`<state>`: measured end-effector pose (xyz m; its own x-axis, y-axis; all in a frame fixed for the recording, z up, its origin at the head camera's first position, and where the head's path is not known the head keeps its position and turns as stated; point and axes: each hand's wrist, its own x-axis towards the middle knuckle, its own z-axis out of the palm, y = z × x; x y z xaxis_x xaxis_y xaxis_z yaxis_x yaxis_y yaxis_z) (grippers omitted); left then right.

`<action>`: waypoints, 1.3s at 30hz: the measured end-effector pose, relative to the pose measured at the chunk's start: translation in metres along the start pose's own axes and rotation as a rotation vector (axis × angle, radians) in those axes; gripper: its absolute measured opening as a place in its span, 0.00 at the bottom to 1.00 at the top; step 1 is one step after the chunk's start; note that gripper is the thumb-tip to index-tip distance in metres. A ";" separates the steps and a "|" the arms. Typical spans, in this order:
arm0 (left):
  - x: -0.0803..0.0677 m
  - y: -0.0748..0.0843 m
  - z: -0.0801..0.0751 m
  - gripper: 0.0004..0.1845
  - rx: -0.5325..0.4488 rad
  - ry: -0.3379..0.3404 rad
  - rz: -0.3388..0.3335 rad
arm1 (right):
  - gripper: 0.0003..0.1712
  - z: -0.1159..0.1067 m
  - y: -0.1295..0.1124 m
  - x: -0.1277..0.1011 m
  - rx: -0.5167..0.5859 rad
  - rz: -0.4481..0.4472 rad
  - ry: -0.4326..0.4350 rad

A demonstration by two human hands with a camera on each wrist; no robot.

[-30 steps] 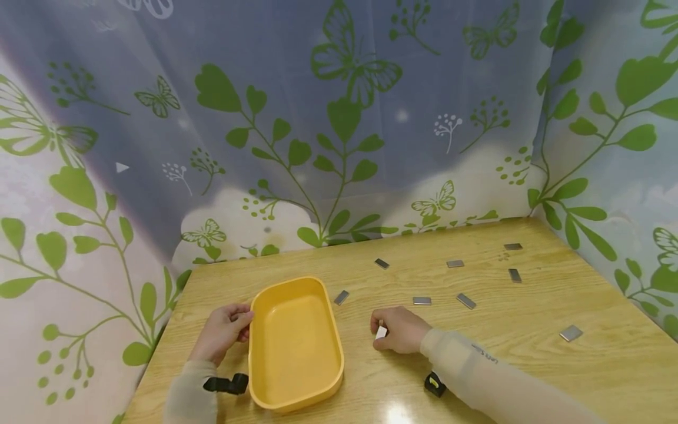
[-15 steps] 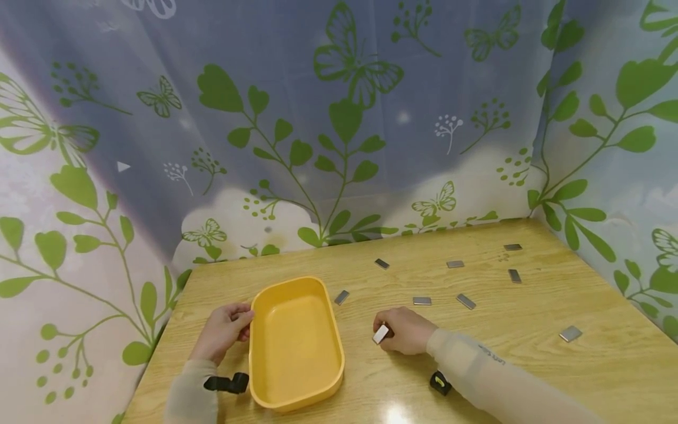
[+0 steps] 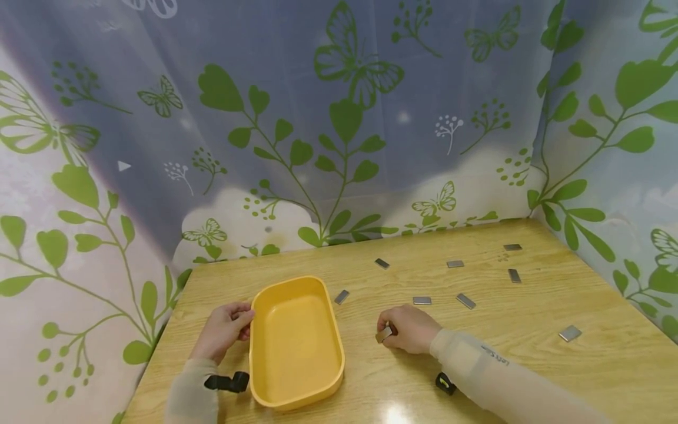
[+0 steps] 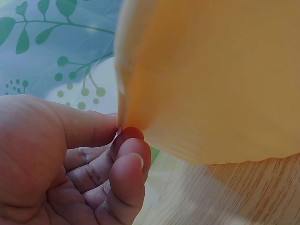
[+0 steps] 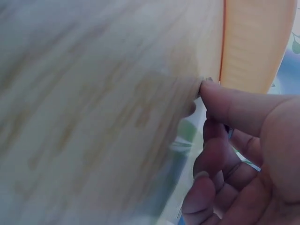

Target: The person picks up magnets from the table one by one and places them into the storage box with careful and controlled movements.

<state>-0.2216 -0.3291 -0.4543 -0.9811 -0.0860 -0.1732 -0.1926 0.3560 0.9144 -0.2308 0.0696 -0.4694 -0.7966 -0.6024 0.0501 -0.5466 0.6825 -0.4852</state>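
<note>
My left hand (image 3: 222,333) pinches the left rim of a yellow plastic tub (image 3: 296,341), thumb outside and fingers under the rim. In the left wrist view the tub's wall (image 4: 220,84) rises beside the fingertips. To the tub's right, my right hand (image 3: 408,330) pinches a small flat shiny metal rectangle (image 3: 384,334) between thumb and fingers. In the right wrist view the hand (image 5: 243,140) mostly hides that piece. Whether the piece touches the table cannot be told.
Several similar metal rectangles lie scattered on the wooden table (image 3: 371,377), among them one near the tub (image 3: 341,297), one mid-table (image 3: 421,300) and one at the far right (image 3: 570,333). A patterned curtain (image 3: 286,118) hangs behind and at both sides.
My right hand has shifted slightly to the right and tilted the metal rectangle, whose visible face went from white glare to greyish tan. The left hand and tub have stayed put.
</note>
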 end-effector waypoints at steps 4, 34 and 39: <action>-0.001 0.001 -0.001 0.18 -0.003 -0.005 0.005 | 0.08 -0.001 -0.001 -0.001 0.001 0.034 0.005; 0.003 -0.003 -0.001 0.17 -0.004 0.003 0.021 | 0.10 -0.005 0.004 0.001 0.136 0.030 0.078; 0.002 -0.003 0.000 0.17 -0.005 0.002 0.024 | 0.10 -0.015 0.001 0.002 0.215 0.021 0.142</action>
<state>-0.2231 -0.3308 -0.4571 -0.9854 -0.0797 -0.1505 -0.1691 0.3532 0.9201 -0.2364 0.0753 -0.4569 -0.8437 -0.5146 0.1526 -0.4743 0.5817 -0.6608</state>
